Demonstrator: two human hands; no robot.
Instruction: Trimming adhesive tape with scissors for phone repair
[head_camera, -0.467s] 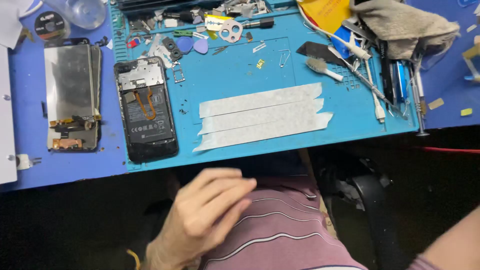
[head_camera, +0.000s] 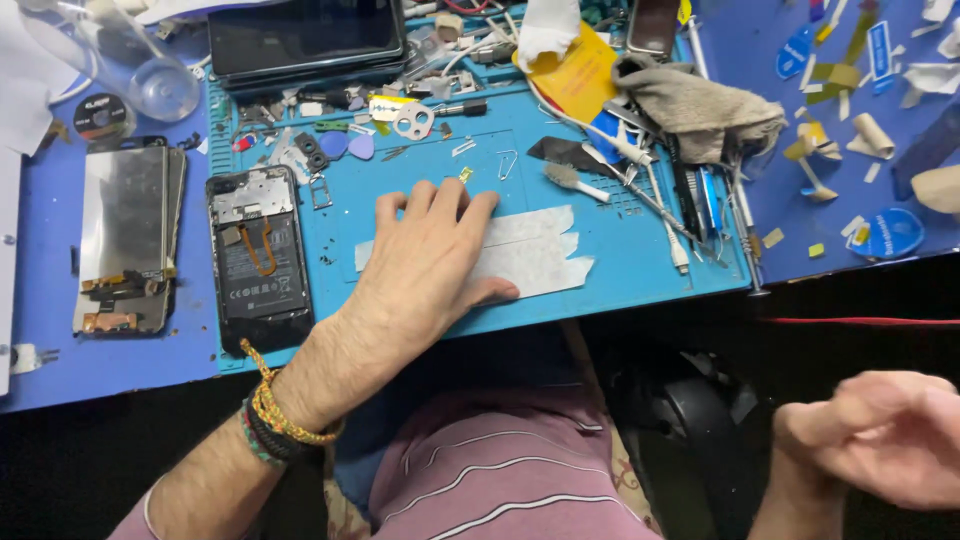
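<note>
While flat on tape strips (head_camera: 535, 255), left hand (head_camera: 425, 265)

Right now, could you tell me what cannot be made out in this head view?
- Tape strips: left part hidden under the left hand.
- Right hand: motion-blurred, cut by the right edge; contents unclear.
- Opened phone: its small parts are too small to tell.

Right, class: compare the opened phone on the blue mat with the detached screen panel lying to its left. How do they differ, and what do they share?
The opened phone shows a dark interior with its battery and an orange flex cable; the screen panel shows a plain, grey, reflective back. The opened phone lies on the light blue mat; the screen panel lies off it, on the darker blue surface. Both are upright rectangles, lying flat, side by side, untouched by either hand.
</note>
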